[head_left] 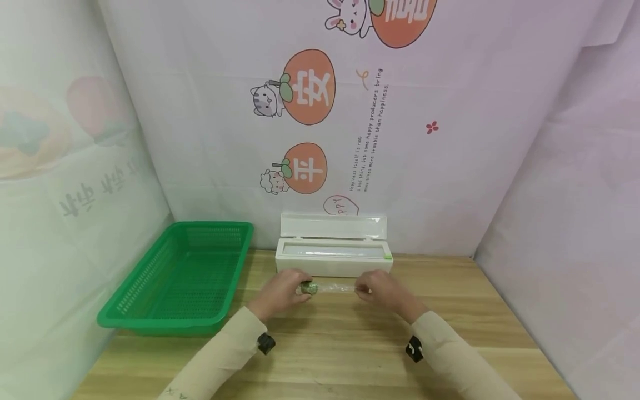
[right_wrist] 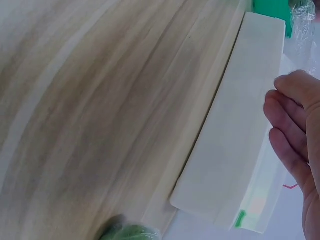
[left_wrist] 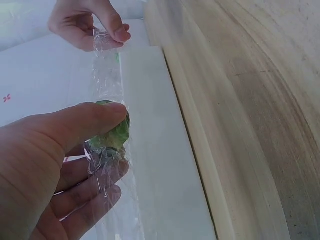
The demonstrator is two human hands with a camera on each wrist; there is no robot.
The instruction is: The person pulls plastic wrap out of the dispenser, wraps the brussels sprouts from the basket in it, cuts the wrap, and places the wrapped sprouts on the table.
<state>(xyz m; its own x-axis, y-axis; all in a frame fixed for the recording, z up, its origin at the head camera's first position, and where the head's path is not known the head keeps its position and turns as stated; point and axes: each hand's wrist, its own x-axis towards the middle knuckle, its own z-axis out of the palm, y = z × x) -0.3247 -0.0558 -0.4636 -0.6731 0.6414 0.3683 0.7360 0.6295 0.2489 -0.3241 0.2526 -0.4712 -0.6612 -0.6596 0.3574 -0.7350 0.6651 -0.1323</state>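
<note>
A small green vegetable [left_wrist: 114, 136] in clear plastic wrap is held by my left hand [head_left: 282, 291], between the thumb and fingers. From it a narrow, twisted strip of cling film [head_left: 336, 288] stretches across to my right hand [head_left: 382, 289], which pinches the far end. More loose film hangs over the left fingers in the left wrist view. Both hands are just in front of a white cling film dispenser [head_left: 320, 267], whose lid [head_left: 332, 226] stands raised. The exact kind of vegetable is mostly hidden by the thumb and wrap.
To the left is a green plastic basket [head_left: 212, 224] on the wooden table [head_left: 345, 355]. A printed white cloth [head_left: 425, 183] rises behind the dispenser. At the bottom of the right wrist view, part of another green item [right_wrist: 129, 233] shows.
</note>
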